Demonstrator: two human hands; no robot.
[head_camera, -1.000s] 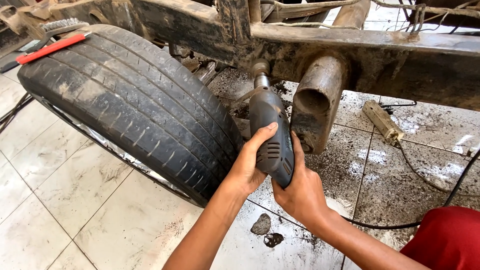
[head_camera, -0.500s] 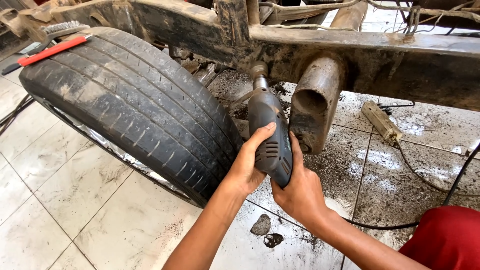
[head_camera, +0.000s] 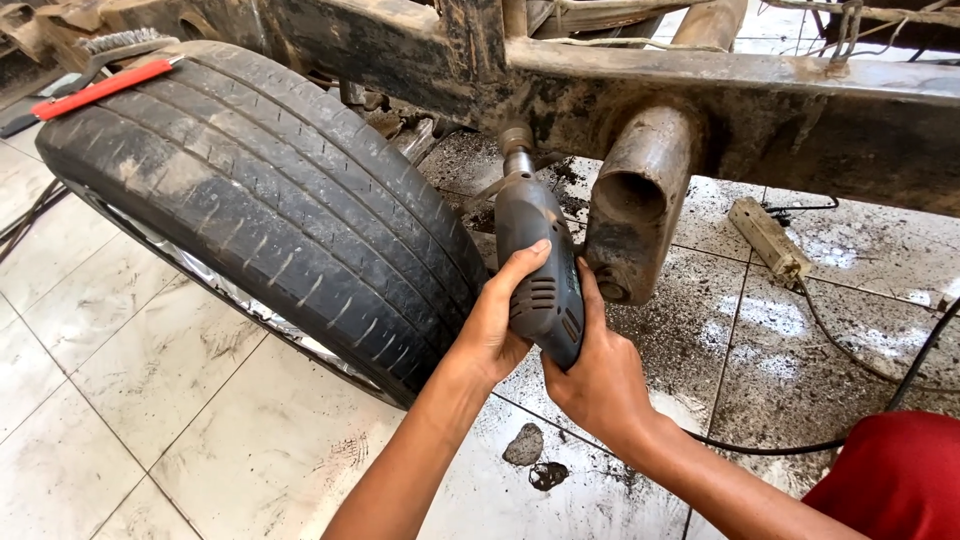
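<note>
A grey corded power tool (head_camera: 540, 275) is gripped by both hands, the left hand (head_camera: 497, 325) wrapped round its near side with the thumb laid along the top and the right hand (head_camera: 600, 375) cupped under its rear, apparently so that it is steadied. Its nose is pointed away from the hands and pressed to the dirty chassis beam (head_camera: 620, 90) just beyond them. A worn tyre (head_camera: 270, 200) lies just left of the left hand, a rusty pipe end (head_camera: 640, 200) just right of the tool, and black debris is scattered on the tiled floor (head_camera: 150, 400) below.

The tyre (head_camera: 270, 200) crowds the left of the power tool (head_camera: 538, 265), and the rusty pipe (head_camera: 640, 200) stands just to its right, leaving a narrow gap. The frame rail (head_camera: 700, 95) closes off above. Nearer the person, the tiled floor (head_camera: 150, 400) is open apart from a cable (head_camera: 780, 445) and small debris lumps (head_camera: 524, 446).
</note>
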